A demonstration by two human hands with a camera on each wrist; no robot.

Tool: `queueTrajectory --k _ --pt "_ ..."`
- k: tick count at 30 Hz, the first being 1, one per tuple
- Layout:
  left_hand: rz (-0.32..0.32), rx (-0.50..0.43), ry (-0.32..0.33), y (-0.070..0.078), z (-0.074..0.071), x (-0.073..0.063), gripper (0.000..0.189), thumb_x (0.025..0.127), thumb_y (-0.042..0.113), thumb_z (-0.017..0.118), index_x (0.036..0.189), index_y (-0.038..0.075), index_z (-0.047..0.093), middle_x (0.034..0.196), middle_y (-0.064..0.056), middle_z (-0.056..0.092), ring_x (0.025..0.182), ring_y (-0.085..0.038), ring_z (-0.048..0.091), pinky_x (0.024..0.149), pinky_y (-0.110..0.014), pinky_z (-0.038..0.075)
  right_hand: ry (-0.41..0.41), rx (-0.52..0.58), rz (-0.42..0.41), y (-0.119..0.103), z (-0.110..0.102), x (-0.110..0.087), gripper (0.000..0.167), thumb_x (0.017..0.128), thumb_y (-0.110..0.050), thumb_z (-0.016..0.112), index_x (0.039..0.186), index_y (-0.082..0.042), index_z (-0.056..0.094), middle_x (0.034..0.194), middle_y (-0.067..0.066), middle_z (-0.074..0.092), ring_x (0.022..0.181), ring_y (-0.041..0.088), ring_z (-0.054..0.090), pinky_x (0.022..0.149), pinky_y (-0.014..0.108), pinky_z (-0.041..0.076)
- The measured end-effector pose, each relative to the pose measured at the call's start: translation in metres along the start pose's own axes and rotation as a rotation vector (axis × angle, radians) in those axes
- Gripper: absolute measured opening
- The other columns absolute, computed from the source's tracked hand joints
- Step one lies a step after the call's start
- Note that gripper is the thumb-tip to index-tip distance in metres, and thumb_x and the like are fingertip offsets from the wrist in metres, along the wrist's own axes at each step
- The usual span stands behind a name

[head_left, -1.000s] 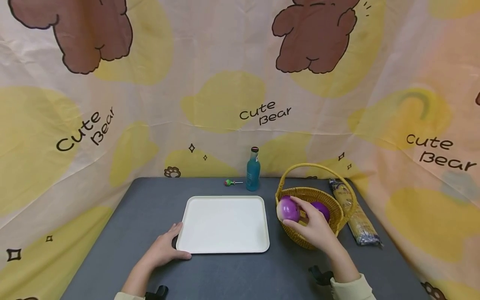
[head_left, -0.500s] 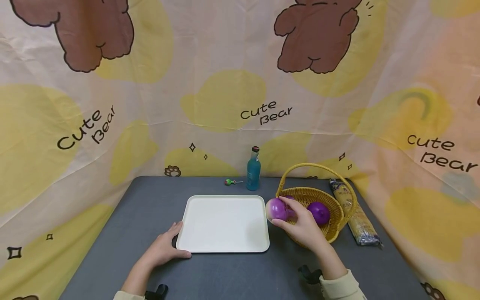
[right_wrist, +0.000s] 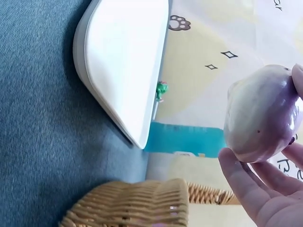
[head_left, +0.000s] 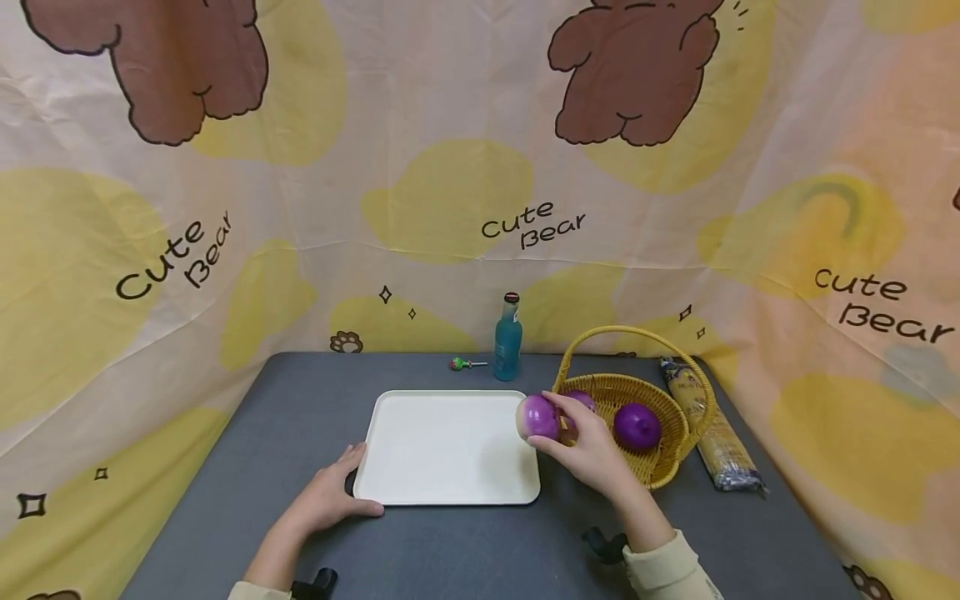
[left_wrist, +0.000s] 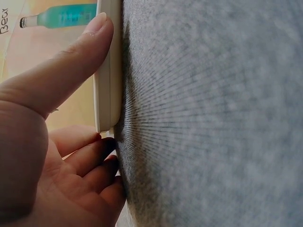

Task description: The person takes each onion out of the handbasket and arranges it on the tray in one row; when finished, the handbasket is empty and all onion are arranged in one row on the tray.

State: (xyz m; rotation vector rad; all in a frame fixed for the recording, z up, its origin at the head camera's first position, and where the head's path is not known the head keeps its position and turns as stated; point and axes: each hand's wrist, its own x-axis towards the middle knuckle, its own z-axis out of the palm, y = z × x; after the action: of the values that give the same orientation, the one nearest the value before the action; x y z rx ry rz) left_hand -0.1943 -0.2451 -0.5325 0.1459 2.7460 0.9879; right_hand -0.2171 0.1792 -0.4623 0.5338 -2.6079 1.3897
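Note:
My right hand holds a purple-and-white onion between thumb and fingers, above the right edge of a white tray. In the right wrist view the onion shows its pale end, and the fingertips support it from one side. My left hand grips the tray's near left corner. Its thumb lies against the front side and its fingers curl at the left side, as the left wrist view shows. Two more purple onions, one deep purple and one partly behind the right hand, lie in a yellow wicker basket.
The basket's tall handle arches up just right of the right hand. A blue bottle and a green lollipop are behind the tray. Right of the basket lies a long yellow packet. A printed curtain hangs behind the table.
The right hand has carried the onion leftward out from over the basket to the tray's right edge, uncovering the deep purple onion. The left hand stays at the tray's corner.

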Motion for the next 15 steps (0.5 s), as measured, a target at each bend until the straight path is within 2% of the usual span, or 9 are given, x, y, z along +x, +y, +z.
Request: queueTrajectory --k 6,15 --pt "-0.013 -0.002 -0.007 -0.002 0.001 0.002 0.121 0.066 0.047 0.092 0.157 -0.001 0.028 0.162 -0.026 0.025 0.150 -0.049 0.021 0.114 -0.067 0.028 -0.006 -0.023 0.007 -0.002 0.007 0.003 0.072 0.082 -0.040 0.083 0.144 -0.016 0.055 0.140 0.008 0.061 0.118 0.027 0.064 0.089 0.039 0.060" --pt "-0.013 -0.008 -0.010 -0.004 0.001 0.004 0.123 0.065 0.050 0.092 0.158 0.001 0.028 0.163 -0.025 0.025 0.150 -0.048 0.021 0.114 -0.067 0.028 -0.027 -0.008 0.007 -0.007 0.017 0.009 0.069 0.082 -0.040 0.084 0.143 -0.023 0.056 0.136 0.004 0.063 0.116 0.025 0.064 0.091 0.042 0.059"
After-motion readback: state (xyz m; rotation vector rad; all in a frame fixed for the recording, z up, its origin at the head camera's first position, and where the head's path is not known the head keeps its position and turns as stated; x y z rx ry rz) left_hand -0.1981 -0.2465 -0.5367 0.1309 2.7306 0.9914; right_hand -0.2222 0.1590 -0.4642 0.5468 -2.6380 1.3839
